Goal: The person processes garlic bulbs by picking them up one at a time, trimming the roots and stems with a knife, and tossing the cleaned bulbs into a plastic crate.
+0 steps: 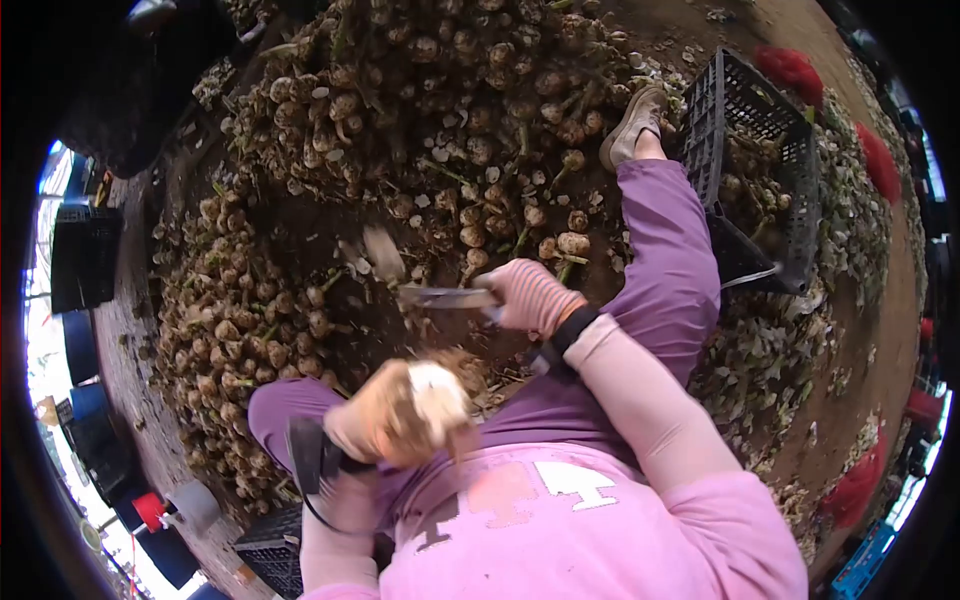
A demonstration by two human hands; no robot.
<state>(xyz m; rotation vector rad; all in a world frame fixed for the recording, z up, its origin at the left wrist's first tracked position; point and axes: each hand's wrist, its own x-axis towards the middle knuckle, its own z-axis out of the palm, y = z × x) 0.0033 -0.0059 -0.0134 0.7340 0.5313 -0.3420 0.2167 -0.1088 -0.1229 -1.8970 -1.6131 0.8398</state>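
My left hand [370,420], smeared by motion, is closed around a garlic bulb [438,398] with a pale face and brown roots or dry skin hanging from it. My right hand [535,297], in a striped glove, grips a knife [445,298], its blade pointing left. The blade is apart from the bulb, a little above it in the picture. A blurred pale piece [383,254], perhaps a stalk, is just beyond the blade. Past both hands, loose garlic bulbs [475,235] with stems lie on the dark ground.
Heaped garlic [235,330] lies at left, with a larger pile [440,60] ahead. A black plastic crate [708,150] holding some garlic stands beside my right foot [637,125]. Another crate [270,550] is at lower left. Trimmings [850,220] and red sacks [878,162] line the right.
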